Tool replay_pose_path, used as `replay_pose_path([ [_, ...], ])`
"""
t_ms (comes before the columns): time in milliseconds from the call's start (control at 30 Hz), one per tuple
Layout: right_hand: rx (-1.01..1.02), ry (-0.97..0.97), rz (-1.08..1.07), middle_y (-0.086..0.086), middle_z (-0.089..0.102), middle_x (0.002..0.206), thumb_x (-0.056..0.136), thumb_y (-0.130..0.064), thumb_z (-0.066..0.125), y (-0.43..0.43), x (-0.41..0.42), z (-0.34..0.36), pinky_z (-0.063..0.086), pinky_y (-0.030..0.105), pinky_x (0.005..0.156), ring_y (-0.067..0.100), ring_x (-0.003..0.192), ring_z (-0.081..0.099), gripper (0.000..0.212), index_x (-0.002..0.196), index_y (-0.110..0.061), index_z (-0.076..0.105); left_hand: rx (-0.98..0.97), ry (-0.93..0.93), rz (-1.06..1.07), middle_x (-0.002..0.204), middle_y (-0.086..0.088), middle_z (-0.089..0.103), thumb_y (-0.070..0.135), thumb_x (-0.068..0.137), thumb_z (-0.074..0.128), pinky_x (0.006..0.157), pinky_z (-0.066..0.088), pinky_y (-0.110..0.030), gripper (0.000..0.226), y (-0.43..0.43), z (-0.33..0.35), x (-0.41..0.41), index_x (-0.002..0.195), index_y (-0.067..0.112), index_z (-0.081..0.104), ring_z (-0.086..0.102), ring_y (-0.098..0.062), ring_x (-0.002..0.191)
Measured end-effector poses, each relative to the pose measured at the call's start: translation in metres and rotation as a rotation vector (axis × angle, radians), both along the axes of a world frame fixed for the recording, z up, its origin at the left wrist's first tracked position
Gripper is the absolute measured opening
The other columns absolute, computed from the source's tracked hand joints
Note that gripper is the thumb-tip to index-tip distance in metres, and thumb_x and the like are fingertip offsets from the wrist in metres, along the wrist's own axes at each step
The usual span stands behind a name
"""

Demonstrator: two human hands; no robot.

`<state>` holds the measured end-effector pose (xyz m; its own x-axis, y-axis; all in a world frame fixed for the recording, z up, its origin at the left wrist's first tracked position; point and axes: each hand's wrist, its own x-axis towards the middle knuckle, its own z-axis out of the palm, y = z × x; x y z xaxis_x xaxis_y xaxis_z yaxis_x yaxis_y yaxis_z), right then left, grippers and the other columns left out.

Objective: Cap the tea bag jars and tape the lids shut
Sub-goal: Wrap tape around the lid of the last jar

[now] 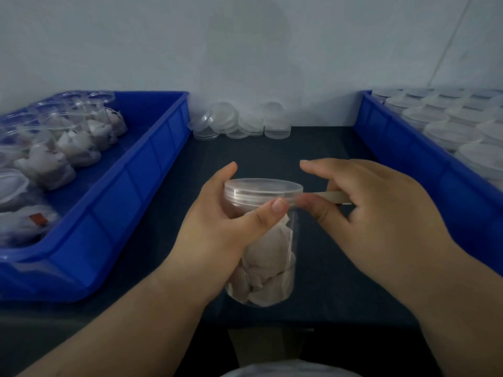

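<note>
jar (268, 257): likely light, thin, slick; hold just under lid (262, 190)
left hand (217, 227) grip: wraps jar
right hand (367, 208) grip: pinches tape (333, 197)

Here's my left hand (217, 224), bare, and there's my right hand (381, 213), bare as well. Both forearms run uncovered right to the edge of view: left forearm (122, 322), right forearm (449, 308). My left thumbnail (278, 205) is in clear sight, cut short, rounded at the tip, plain. Fine creases cross the thumb knuckle just behind it. At the bottom edge is a sliver of pale grey-white cloth (275, 370), likely my top, too blurred to tell more.
</note>
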<state>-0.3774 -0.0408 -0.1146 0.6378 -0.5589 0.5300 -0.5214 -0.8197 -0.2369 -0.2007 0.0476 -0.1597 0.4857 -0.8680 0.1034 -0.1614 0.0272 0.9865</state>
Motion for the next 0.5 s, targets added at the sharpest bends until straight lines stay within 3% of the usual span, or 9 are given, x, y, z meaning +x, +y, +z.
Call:
replay_pose_path([
  [200, 0.181, -0.097, 0.127, -0.017, 0.060, 0.077, 0.088, -0.051, 0.044, -0.011, -0.009, 0.008, 0.039, 0.006, 0.066, 0.000, 0.078, 0.058, 0.046, 0.131, -0.040, 0.055, -0.057, -0.009, 0.080, 0.126, 0.031, 0.061, 0.092, 0.029, 0.077, 0.091, 0.047, -0.024, 0.114, -0.003, -0.002, 0.001, 0.134, 0.060, 0.045, 0.060, 0.013, 0.111],
  [333, 0.169, -0.127, 0.153, -0.014, 0.060, 0.079, 0.087, -0.051, 0.046, -0.012, -0.012, 0.012, 0.040, 0.008, 0.065, 0.007, 0.076, 0.058, 0.046, 0.130, -0.040, 0.056, -0.080, -0.007, 0.114, 0.118, 0.040, 0.060, 0.093, 0.027, 0.076, 0.083, 0.047, -0.019, 0.115, -0.006, -0.002, 0.000, 0.133, 0.057, 0.049, 0.059, 0.019, 0.104],
  [500, 0.098, -0.110, 0.100, -0.017, 0.056, 0.075, 0.089, -0.042, 0.055, -0.013, -0.007, 0.007, 0.034, 0.002, 0.070, -0.005, 0.076, 0.052, 0.044, 0.131, -0.030, 0.059, -0.135, 0.058, 0.092, 0.117, 0.028, 0.068, 0.087, 0.029, 0.083, 0.087, 0.053, -0.026, 0.113, -0.004, 0.001, -0.003, 0.132, 0.048, 0.056, 0.069, 0.002, 0.106],
])
